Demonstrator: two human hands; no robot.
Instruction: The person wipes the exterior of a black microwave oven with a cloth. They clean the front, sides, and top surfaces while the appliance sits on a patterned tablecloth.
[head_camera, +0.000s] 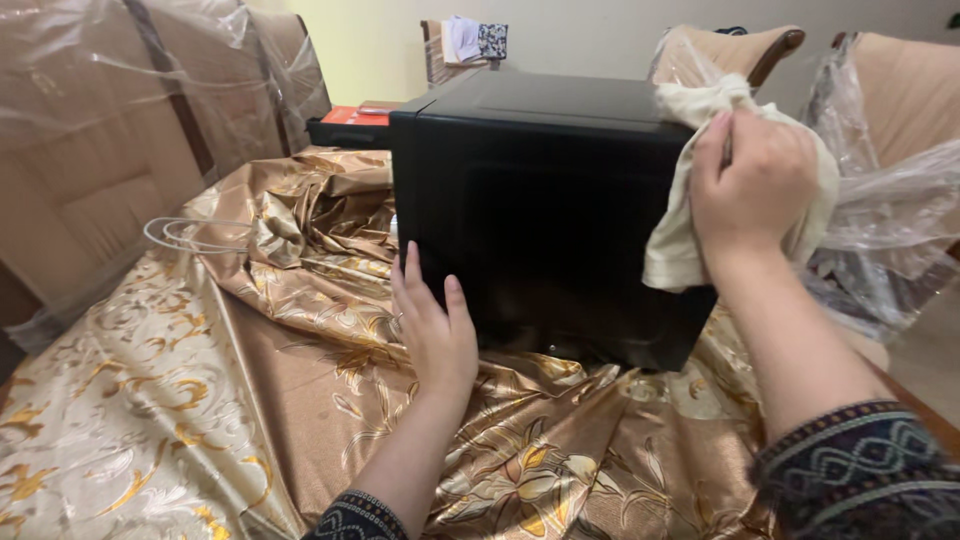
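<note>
Black box-shaped appliance (545, 210) sits on your gold floral cloth (200, 400); your left hand (435, 325) rests flat and open against it, your right hand (750, 180) grips a cream rag (680, 250); red package (355, 116) half-hidden behind

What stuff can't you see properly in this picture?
- Head view: the far side and back of the black box-shaped appliance face away.
- Its top right corner is covered by the cream cloth under the right hand.
- The left hand hides its palm against the box.
- Small clothes on the far chair: too small.
</note>
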